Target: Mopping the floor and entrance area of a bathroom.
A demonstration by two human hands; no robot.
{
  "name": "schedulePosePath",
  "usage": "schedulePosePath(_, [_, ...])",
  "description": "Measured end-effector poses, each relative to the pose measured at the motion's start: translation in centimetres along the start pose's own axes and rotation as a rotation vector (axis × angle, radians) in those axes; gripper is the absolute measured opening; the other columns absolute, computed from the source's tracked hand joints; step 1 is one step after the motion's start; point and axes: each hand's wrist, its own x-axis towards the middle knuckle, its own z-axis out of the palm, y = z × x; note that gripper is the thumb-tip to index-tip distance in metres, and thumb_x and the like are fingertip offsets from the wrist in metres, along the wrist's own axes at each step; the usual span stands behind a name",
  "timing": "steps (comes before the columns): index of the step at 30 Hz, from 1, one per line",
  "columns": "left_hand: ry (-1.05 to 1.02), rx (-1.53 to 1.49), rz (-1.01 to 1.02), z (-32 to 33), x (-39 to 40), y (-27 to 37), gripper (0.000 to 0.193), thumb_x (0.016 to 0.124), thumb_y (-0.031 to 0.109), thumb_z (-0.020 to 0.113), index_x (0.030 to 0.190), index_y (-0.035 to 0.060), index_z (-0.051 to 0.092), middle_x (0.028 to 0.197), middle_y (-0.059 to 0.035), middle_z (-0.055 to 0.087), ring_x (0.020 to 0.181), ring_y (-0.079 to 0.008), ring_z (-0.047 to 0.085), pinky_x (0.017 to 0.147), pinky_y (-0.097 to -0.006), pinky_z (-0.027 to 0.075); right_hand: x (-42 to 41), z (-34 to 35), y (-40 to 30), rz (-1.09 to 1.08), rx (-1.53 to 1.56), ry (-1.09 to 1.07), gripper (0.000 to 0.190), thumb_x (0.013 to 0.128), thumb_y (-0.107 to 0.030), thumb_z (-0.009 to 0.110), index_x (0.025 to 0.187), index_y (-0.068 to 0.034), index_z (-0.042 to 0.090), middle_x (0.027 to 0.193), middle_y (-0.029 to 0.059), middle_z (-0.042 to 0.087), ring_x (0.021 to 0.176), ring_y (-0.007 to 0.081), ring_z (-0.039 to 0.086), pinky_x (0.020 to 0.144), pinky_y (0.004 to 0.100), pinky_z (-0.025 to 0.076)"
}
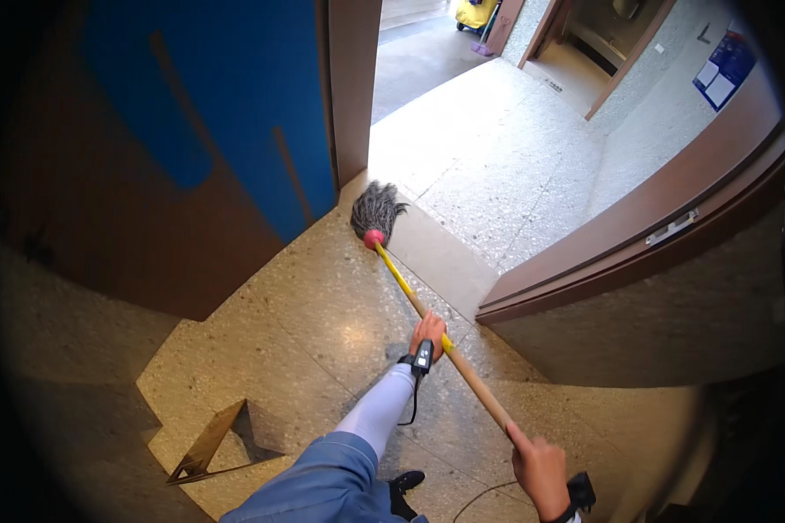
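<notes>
A string mop with a grey yarn head point(376, 208) rests on the floor at the doorway, against the left door jamb. A pink socket point(373, 238) joins the yarn to a wooden handle point(484, 389), partly yellow along its lower half. Midway along the handle, my left hand point(430, 335) is closed around it. My right hand point(540, 472) grips the upper part, its thumb lying along the wood. A small black device is strapped to each wrist.
An open brown and blue door point(235, 163) stands at left. On the right is the door frame with a metal strike plate point(672, 227). A folded metal stand point(226, 444) sits on the speckled floor at lower left. Beyond the pale threshold point(432, 252), a yellow cart point(476, 14) stands outside.
</notes>
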Motion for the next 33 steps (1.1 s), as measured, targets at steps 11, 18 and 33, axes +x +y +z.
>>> schedulePosePath(11, [-0.324,-0.013,0.372,11.1,-21.4,19.1,0.013,0.070,0.021,0.058,0.076,0.0112,0.064,0.088,-0.0108,0.058,0.093,-0.0285,0.052,0.079,-0.0436,0.039,-20.8,-11.2,-0.9,0.467,0.038,-0.212,0.036,0.078,-0.010,0.063,0.112,-0.020,0.063,0.072,0.0178,0.060,0.062,0.0341,0.059,0.056,0.0436,0.047])
schedulePosePath(18, [-0.735,-0.229,0.655,9.0,-23.2,23.4,0.021,0.070,0.026,0.064,0.080,0.0074,0.066,0.080,-0.0134,0.065,0.083,-0.0305,0.062,0.075,-0.0428,0.047,-22.5,-15.2,-2.0,0.698,0.212,-0.279,0.039,0.076,-0.008,0.066,0.114,-0.016,0.062,0.092,0.0187,0.064,0.077,0.0296,0.065,0.068,0.0371,0.050])
schedulePosePath(33, [-0.095,0.287,0.155,-4.9,-11.9,-5.9,0.009,0.064,0.019,0.060,0.065,0.0110,0.064,0.070,-0.0117,0.062,0.074,-0.0297,0.060,0.069,-0.0409,0.045,-5.0,0.3,-3.9,-0.009,0.618,-0.024,0.041,0.069,-0.006,0.069,0.109,-0.012,0.065,0.085,0.0177,0.066,0.066,0.0310,0.064,0.060,0.0339,0.051])
